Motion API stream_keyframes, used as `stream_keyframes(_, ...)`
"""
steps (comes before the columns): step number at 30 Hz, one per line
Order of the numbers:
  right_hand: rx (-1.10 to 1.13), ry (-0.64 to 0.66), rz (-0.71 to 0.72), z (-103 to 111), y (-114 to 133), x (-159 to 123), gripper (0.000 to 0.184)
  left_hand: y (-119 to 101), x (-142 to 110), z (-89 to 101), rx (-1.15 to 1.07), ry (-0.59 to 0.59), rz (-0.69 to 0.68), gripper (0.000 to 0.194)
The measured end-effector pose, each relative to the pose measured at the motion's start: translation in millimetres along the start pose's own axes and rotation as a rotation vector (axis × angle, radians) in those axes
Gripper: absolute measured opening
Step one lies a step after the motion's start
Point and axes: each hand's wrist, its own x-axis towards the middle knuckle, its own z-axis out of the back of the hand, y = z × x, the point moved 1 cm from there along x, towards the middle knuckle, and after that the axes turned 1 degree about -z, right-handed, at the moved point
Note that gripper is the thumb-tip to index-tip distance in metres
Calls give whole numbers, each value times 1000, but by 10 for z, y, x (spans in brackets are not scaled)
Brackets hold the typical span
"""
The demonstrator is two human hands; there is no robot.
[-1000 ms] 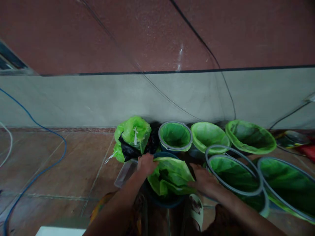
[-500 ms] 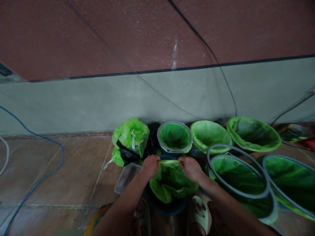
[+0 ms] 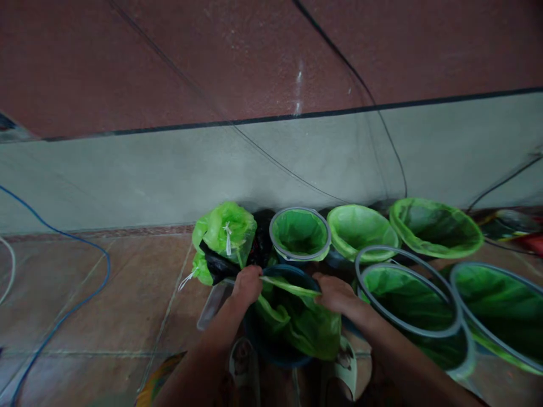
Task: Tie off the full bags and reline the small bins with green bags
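Note:
A green bin bag [image 3: 309,328] hangs inside a dark blue bin [image 3: 261,339] standing between my feet, part of it draped over the bin's right side. My left hand [image 3: 246,285] is closed on the bag's edge at the left of the bin's far rim. On the right, my right hand [image 3: 335,293] grips the same edge, which is stretched between both hands. The bag's near edge hangs loose inside. Right behind this bin stands a smaller bin [image 3: 330,237] with a grey ring, lined in green.
Two green-lined bins [image 3: 360,210] [image 3: 436,206] stand along the wall. Nearer on the right are bins with a loose grey ring [image 3: 453,336] and a fitted ring [image 3: 496,268]. Left are tied green bags [image 3: 237,217], a clear plastic tub [image 3: 207,316] and a blue cable [image 3: 108,260].
My hands have moved farther apart, stretching the bag's edge. The bag has shifted right over the bin's rim, showing more of the blue bin.

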Motion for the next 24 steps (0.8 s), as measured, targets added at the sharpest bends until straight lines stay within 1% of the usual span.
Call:
stream_keyframes(2,49,-68,78,34,105,-12,70,-78,-5,-19,-10,-1,-36,30)
stream_keyframes(3,76,-91,126,45,164,-15,74,-121,-7,-27,-14,-1,-56,29)
stream_keyframes(4,97,-104,171,49,222,-14,73,-162,-9,-34,-14,-2,-77,29)
stream_keyframes(5,106,-110,206,45,275,-10,66,-197,-10,-40,-10,-1,-95,28)
stream_keyframes(7,75,-117,224,22,357,10,39,-240,-7,-52,5,6,-116,28)
stream_keyframes(8,48,-127,211,12,381,26,27,-246,-4,-57,14,13,-117,28)
stream_keyframes(9,22,-138,193,5,395,45,25,-241,-2,-61,25,18,-115,28)
stream_keyframes(11,-3,-159,156,13,397,85,30,-203,-4,-66,53,36,-98,28)
stream_keyframes(13,2,-193,116,48,370,117,30,-140,-13,-66,87,62,-73,31)
stream_keyframes(17,-5,-226,-31,129,249,146,32,25,-28,-34,133,90,-10,34)
stream_keyframes(21,-30,-117,-148,152,75,160,36,199,2,52,126,48,65,33)
stream_keyframes(24,-21,-40,-196,148,-10,158,36,277,42,102,99,12,118,33)
